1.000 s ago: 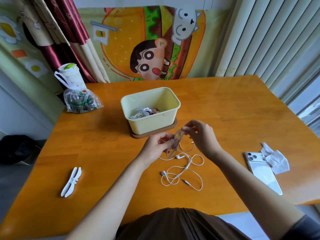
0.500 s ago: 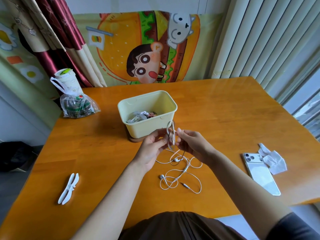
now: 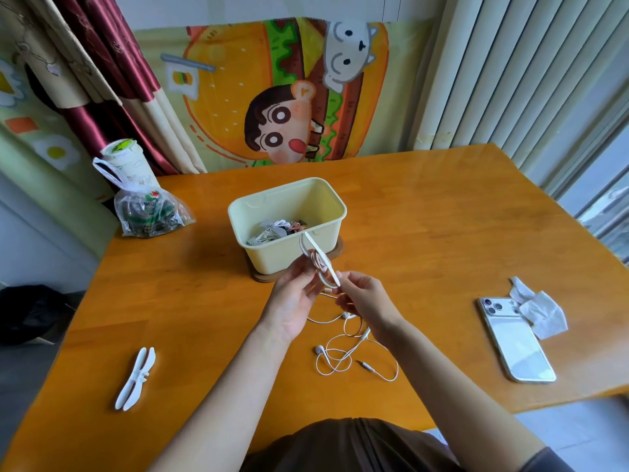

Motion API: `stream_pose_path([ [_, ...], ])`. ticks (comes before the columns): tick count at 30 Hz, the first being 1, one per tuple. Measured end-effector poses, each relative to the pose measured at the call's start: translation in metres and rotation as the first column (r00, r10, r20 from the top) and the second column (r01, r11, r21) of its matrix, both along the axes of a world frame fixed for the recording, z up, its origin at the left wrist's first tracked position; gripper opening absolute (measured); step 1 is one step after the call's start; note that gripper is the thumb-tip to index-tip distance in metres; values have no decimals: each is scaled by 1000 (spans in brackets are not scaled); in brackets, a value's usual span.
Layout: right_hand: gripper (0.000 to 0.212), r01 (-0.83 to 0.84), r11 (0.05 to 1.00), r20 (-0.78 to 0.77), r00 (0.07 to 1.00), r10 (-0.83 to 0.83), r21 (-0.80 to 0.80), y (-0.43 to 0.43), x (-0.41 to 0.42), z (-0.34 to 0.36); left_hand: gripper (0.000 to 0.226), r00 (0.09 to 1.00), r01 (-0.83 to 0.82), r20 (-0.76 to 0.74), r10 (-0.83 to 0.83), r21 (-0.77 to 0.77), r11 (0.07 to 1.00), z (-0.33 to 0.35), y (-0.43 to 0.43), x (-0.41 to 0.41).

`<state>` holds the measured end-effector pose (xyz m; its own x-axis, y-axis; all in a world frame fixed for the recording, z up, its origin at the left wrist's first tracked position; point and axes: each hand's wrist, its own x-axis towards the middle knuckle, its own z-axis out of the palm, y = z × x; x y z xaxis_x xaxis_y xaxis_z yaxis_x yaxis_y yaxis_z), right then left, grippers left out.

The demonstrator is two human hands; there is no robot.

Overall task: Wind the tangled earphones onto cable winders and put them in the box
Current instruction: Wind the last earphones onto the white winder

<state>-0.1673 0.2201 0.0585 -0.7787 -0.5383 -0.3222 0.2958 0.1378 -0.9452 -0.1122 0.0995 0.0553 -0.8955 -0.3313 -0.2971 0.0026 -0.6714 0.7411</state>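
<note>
Now: both hands hold one cable winder [image 3: 332, 274] up at 6 o'clock from the box [image 3: 269, 257].
Left hand [image 3: 294, 298]: fingers curl round the winder's middle, where pinkish cord [image 3: 318, 260] is wound.
Right hand [image 3: 366, 301]: pinches the winder's low tip.
White earphones [image 3: 340, 356]: loose loops on the counter [image 3: 425, 240], at 6 o'clock from the hands. Some cord seems to reach up to them.
Spare winder [image 3: 135, 379]: lies flat at 8 o'clock, well apart.
Could go wrong: the wound cord may spring loose if a hand lets go too soon.
Also: the loose loops may snag or knot when pulled.
Phone [image 3: 517, 345]: at 3 o'clock, where an elbow could bump it.
</note>
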Motion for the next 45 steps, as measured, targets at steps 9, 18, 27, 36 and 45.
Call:
stream_pose_path([
  [9,21,-34,993,-150,987,51,113,-3,8,-12,19,971,-230,57,233,-47,972,-5,1,-3],
  [18,23,-220,897,-397,838,375,384,-3,17,-12,17,953,-111,38,299,-878,465,-37,-4,8],
  [27,21,-217,787,-474,696,540,578,18,-25,13,17,978,121,180,104,-901,417,-46,-3,19],
  [36,20,-161,872,-535,733,419,463,30,-49,27,15,976,218,171,-136,-728,650,-24,10,19],
  [45,22,-53,942,-616,745,258,330,23,-48,24,13,978,204,95,-184,-595,778,-9,5,18],
])
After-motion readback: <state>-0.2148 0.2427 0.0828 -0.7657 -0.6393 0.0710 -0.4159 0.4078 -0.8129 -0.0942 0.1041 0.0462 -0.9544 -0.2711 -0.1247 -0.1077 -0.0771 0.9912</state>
